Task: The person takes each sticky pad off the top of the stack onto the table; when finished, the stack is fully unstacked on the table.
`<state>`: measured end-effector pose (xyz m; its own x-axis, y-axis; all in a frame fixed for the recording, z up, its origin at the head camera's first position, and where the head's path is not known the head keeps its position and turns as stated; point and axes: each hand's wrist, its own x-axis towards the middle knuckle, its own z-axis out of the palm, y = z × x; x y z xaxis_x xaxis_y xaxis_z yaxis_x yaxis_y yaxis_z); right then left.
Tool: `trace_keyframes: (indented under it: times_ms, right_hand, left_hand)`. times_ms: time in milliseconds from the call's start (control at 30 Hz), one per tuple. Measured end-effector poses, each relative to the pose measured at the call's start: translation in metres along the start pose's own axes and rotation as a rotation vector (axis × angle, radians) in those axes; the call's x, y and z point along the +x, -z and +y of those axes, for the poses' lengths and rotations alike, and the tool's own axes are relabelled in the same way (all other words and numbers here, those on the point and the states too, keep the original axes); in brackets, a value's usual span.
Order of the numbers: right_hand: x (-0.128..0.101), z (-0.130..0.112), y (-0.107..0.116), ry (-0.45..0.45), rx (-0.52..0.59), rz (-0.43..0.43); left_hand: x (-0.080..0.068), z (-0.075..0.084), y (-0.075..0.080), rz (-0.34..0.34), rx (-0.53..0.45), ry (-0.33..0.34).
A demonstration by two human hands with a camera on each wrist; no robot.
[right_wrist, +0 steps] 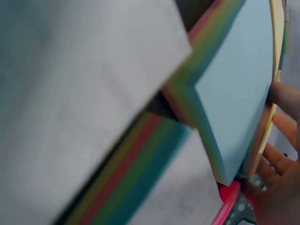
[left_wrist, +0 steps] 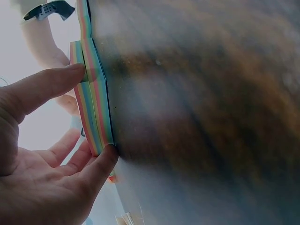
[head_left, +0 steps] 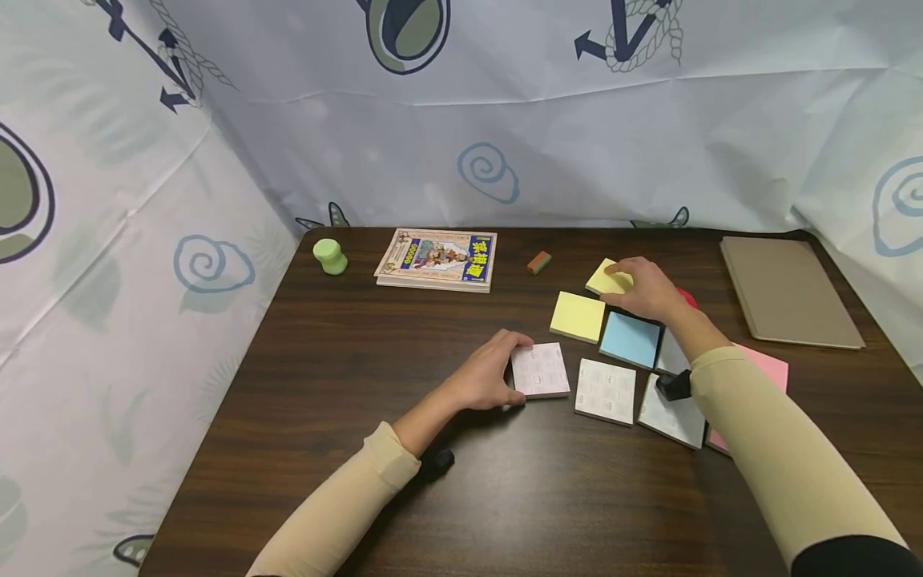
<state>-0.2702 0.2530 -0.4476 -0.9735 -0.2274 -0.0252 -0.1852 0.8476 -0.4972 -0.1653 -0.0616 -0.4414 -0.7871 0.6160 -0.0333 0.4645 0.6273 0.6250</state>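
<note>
The left hand (head_left: 485, 377) rested on the dark bench (head_left: 360, 377) with its thumb and fingers set against the left edge of a white note pad (head_left: 541, 370). The left wrist view showed the fingertips (left_wrist: 105, 157) touching the pad's striped side, so the grip was narrow and pinched the pad lightly, most likely to keep it from sliding. The pad lay flat, face up. It was nearly square, so it had no clear long side, and its edges sat a bit slanted to the bench's front edge.

The right hand (head_left: 645, 288) reached farther back and lay over a small yellow pad (head_left: 604, 279). Its fingers curled down onto that pad, holding it at its right edge. This pad also lay flat, turned so one corner pointed toward the back of the bench.

Between the two hands lay more pads in a loose bunch: a bigger yellow pad (head_left: 578, 316), a blue pad (head_left: 630, 339) just beside it, and another white pad (head_left: 606, 391) near the front. A pink pad (head_left: 767, 369) peeked out from under the right sleeve (head_left: 764, 449).

Farther back sat a green stamp-like block (head_left: 330, 256), a picture book (head_left: 437, 259), a small eraser (head_left: 538, 262), and a brown folder (head_left: 789, 290) on the right.
</note>
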Motion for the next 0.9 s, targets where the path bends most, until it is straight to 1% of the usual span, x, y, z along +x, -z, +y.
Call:
trace_keyframes:
  times_ms: [133,233,267,367,467,633,700,800,900]
  right_hand:
    - [-0.005,-0.003,0.006,0.015,-0.016,-0.01]
    - [-0.012,-0.009,0.012,0.056,-0.018,0.019]
    - [-0.016,-0.012,0.013,0.083,-0.004,0.036]
    - [-0.03,-0.026,0.011,0.204,0.047,0.065]
    - [-0.048,-0.045,0.001,0.327,0.079,0.038]
    - [-0.079,-0.078,-0.024,0.472,0.037,-0.1]
    - [-0.086,-0.088,-0.034,0.527,0.027,-0.133]
    - [-0.091,-0.096,-0.045,0.589,0.024,-0.14]
    - [-0.091,-0.099,-0.052,0.605,0.024,-0.137]
  left_hand:
    - [0.0,0.001,0.0,-0.001,-0.002,0.003]
    - [0.0,0.001,-0.001,0.0,-0.002,0.005]
    - [-0.001,0.002,-0.001,-0.001,0.0,0.005]
    - [-0.001,0.002,-0.001,-0.005,-0.002,0.005]
    - [-0.001,0.003,0.0,-0.001,-0.008,0.0]
    - [-0.001,0.002,0.002,0.0,-0.009,-0.002]
    - [-0.001,0.002,0.002,-0.005,-0.006,0.002]
    - [-0.001,0.001,0.002,-0.011,-0.004,0.006]
    - [0.0,0.001,0.002,-0.017,-0.007,0.012]
